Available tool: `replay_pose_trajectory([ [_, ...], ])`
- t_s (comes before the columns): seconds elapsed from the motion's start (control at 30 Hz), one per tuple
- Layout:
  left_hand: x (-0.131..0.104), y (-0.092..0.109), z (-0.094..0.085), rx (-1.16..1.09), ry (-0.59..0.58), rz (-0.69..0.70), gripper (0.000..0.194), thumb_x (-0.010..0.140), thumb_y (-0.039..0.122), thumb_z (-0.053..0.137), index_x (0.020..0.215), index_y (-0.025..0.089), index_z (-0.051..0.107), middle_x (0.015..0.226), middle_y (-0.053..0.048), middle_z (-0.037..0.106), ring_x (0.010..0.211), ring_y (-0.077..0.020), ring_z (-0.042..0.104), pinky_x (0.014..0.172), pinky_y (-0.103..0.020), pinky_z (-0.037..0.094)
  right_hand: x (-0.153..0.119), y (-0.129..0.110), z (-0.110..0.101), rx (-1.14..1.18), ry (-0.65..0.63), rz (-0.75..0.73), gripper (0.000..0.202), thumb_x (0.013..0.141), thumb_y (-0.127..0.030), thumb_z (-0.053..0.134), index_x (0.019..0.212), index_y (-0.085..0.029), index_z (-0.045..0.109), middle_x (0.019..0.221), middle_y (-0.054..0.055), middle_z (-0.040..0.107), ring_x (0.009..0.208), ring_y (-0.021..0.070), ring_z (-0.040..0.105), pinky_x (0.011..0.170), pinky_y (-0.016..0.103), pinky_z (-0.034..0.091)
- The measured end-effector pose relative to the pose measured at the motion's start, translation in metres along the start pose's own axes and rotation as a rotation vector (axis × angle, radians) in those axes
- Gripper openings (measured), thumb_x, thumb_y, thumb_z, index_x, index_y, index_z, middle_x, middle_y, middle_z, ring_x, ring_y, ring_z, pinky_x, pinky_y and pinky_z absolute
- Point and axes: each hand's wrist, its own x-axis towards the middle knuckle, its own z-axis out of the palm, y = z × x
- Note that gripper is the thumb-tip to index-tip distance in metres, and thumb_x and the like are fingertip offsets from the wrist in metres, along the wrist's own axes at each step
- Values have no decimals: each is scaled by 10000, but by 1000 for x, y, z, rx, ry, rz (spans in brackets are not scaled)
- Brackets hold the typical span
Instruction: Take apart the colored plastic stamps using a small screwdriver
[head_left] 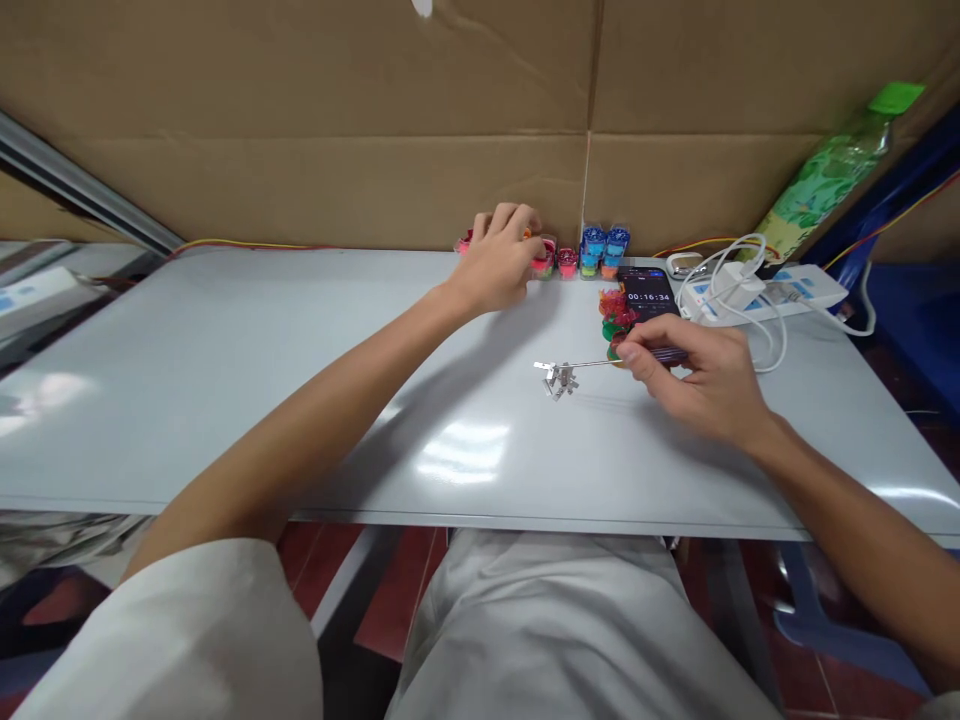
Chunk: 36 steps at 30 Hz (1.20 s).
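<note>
My right hand (694, 375) is closed round a thin metal screwdriver-like tool (589, 364), whose shaft points left over a small pile of silvery metal pieces (561, 381) on the white table (225, 370). At the back edge, my left hand (499, 255) reaches over small pink-red containers (544, 262), fingers curled down; a bit of orange shows under them. What these fingers hold, if anything, is hidden. Just beyond my right fingertips lie red, orange and green small items (616, 315), partly covered by the hand.
Blue-topped small containers (605, 245) stand at the back beside a phone (646, 292) showing a timer. Farther right are a white power strip (795, 290) with tangled cables, a white case (685, 264) and a tilted green-capped bottle (832, 180). Cardboard (337, 190) rises behind.
</note>
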Motion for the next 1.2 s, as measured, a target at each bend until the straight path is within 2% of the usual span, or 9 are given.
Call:
replay_pose_trajectory([
  [0.07,13,-5,7,30,-26,3,431,1049,421,473,1037,88,745,1464,-188,576,1465,-445,411,1215,-664,292,1,-1,-1,-9,13,-1,86,1018,-295,692,954,-242,712,815,-6,777,636,125,657,615,286,548],
  [0.13,20,-10,14,38,-40,5,397,1023,394,509,1018,84,757,1469,-196,587,1469,-461,412,1213,-674,295,1,-3,-3,-20,21,-1,80,1017,-297,695,958,-247,711,811,-9,778,635,128,664,624,289,559],
  [0.27,23,-19,25,36,-20,10,221,940,250,601,1033,135,765,1450,-229,603,1465,-490,418,1176,-731,297,1,-6,-4,-26,16,-35,86,1016,-279,694,936,-252,706,828,-7,787,629,124,669,587,275,548],
  [0.43,24,-25,31,22,-8,34,287,954,228,561,1121,138,776,1433,-224,608,1480,-493,396,1190,-751,240,1,-7,-3,-3,-12,-15,77,1017,-287,697,946,-263,713,853,-12,790,631,120,660,583,277,544],
  [0.63,24,-19,35,34,6,30,419,929,159,501,1245,147,776,1448,-219,596,1497,-481,387,1206,-776,180,3,-9,-4,100,-16,56,111,1023,-296,693,920,-258,710,749,-34,725,582,107,619,560,274,521],
  [0.8,27,-18,38,38,18,42,427,950,187,494,1273,151,771,1420,-221,610,1484,-481,390,1203,-789,153,3,-8,-4,85,-25,62,104,1020,-309,699,929,-262,718,755,-34,731,570,108,599,561,287,514],
  [0.97,27,-11,33,22,5,44,442,920,191,527,1294,181,764,1444,-204,603,1499,-485,374,1222,-784,108,2,-7,-5,77,-28,59,103,1020,-320,695,936,-266,723,778,-24,752,598,122,636,560,292,522],
  [1.2,34,8,34,22,-31,163,494,856,155,543,1292,184,774,1485,-167,600,1521,-477,373,1268,-763,99,2,-5,-5,69,-28,62,111,1025,-323,694,938,-259,720,777,-23,736,593,114,624,554,285,512],
])
